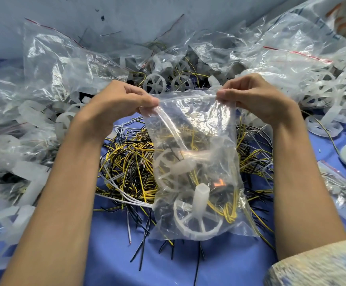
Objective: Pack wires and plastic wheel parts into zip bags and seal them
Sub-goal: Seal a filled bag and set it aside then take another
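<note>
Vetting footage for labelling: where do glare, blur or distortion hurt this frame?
Head view: glare streaks the clear zip bag and heaped clear plastic bags; the patterned sleeve is blurred; wide-angle distortion stretches the forearms; the white spoked plastic wheel reads sharp.

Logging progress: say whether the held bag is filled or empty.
Filled: plastic wheels and yellow wires show through the bag.

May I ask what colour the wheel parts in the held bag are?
Wheel parts are translucent white; head view.
</note>
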